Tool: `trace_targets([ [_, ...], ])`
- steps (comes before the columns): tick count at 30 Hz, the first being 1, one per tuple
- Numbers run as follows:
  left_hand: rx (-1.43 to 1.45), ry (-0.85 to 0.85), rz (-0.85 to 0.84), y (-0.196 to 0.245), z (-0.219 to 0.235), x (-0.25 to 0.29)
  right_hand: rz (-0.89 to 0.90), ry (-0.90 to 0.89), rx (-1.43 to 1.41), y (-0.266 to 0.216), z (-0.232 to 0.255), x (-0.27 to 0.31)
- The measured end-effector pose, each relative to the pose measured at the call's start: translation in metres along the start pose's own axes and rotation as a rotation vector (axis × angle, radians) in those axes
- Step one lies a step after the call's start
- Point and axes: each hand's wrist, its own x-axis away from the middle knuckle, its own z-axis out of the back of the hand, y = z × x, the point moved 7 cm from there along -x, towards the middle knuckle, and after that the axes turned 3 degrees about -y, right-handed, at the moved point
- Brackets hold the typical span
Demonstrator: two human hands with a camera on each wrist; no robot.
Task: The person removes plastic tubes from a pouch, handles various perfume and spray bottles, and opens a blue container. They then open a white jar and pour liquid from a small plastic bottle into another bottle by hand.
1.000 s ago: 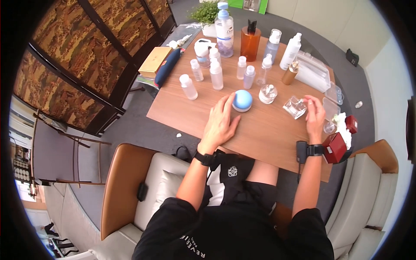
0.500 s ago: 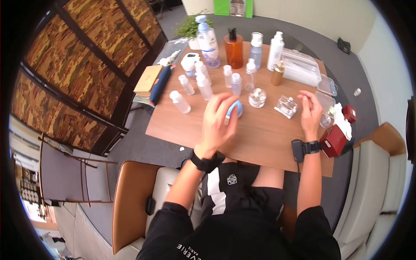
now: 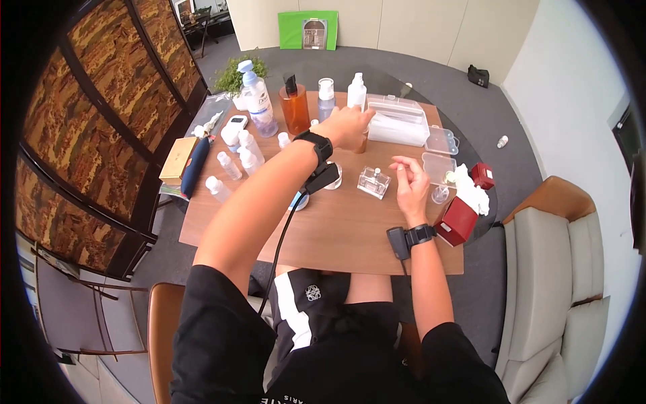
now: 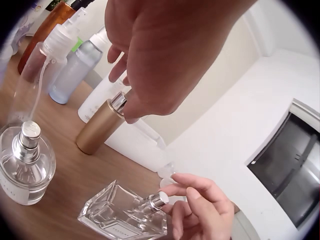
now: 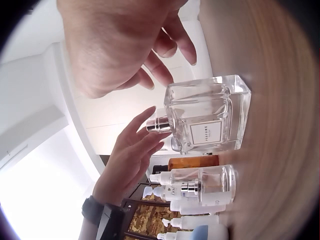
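Observation:
My left hand (image 3: 348,126) reaches across the table over a gold pump bottle (image 4: 100,127). In the left wrist view its thumb overlaps the bottle's silver neck, with the other fingers beyond the top. The right wrist view shows its fingers mostly extended. Near a square glass perfume bottle (image 3: 373,182) is my right hand (image 3: 412,187), its fingers loosely bent and holding nothing. That bottle stands upright with a silver sprayer and a white label. Left of it are a round perfume bottle (image 4: 27,170) and a blue-lidded jar (image 3: 300,202), both partly hidden by the left arm in the head view.
Along the back stand a large pump bottle (image 3: 259,108), an amber bottle (image 3: 294,111) and a white bottle (image 3: 356,93). A clear plastic case (image 3: 398,128) lies behind the hands. Several small bottles sit at left. A red box (image 3: 455,221) with tissues occupies the right edge.
My left hand has left the blue-lidded jar and moved forward and right to the gold bottle. The right hand stays beside the square perfume bottle. The head view has shifted.

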Motion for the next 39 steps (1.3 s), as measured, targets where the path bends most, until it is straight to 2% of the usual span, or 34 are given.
trace_targets([
  [1,-0.001,0.010,-0.001,-0.002,-0.002,-0.005,0.010,0.000,0.003,-0.001,0.001,0.000],
  [3,-0.095,-0.083,-0.027,0.000,-0.012,-0.009,-0.055,-0.029,0.028,0.002,-0.001,0.000],
  [5,-0.172,-0.053,-0.064,0.007,-0.011,-0.008,-0.049,-0.027,0.021,-0.001,0.000,0.001],
  [7,-0.220,0.021,-0.028,0.008,-0.011,-0.005,-0.039,-0.028,0.019,-0.005,-0.002,0.002],
  [11,-0.197,0.101,-0.075,0.005,-0.006,0.000,0.003,-0.032,-0.013,0.000,-0.006,0.000],
  [14,-0.198,0.404,-0.150,0.012,0.022,0.019,-0.043,-0.043,0.001,0.004,-0.007,0.002],
  [15,-0.195,0.386,-0.147,0.017,0.032,0.030,-0.061,-0.045,-0.006,0.003,-0.007,0.001],
  [19,0.101,0.554,-0.110,0.044,0.097,0.105,-0.025,-0.050,0.057,0.002,-0.007,0.002],
  [20,0.114,0.607,-0.113,0.046,0.100,0.126,-0.069,-0.130,0.112,-0.001,-0.009,0.002],
  [21,0.164,0.577,-0.118,0.050,0.103,0.143,-0.112,-0.206,0.163,-0.005,-0.010,0.002],
  [23,0.286,0.440,-0.048,0.052,0.087,0.165,-0.152,-0.176,0.116,-0.010,-0.013,0.004],
  [25,0.239,0.356,-0.043,0.052,0.059,0.179,-0.111,-0.267,0.098,-0.004,-0.021,0.004],
  [26,0.186,0.303,-0.016,0.050,0.043,0.182,-0.134,-0.250,0.104,0.002,-0.020,0.004],
  [31,0.150,0.265,-0.037,0.056,0.012,0.183,-0.162,-0.375,0.128,-0.003,-0.020,0.006],
  [32,0.135,0.258,-0.034,0.056,0.010,0.181,-0.089,-0.365,0.140,-0.009,-0.019,0.006],
  [36,0.132,0.237,-0.045,0.057,0.013,0.172,-0.009,-0.372,0.112,-0.004,-0.023,0.008],
  [38,0.130,0.235,-0.063,0.058,0.013,0.168,0.130,-0.305,0.122,0.000,-0.027,0.009],
  [39,0.122,0.243,-0.077,0.058,0.014,0.166,0.121,-0.313,0.121,-0.003,-0.027,0.011],
])
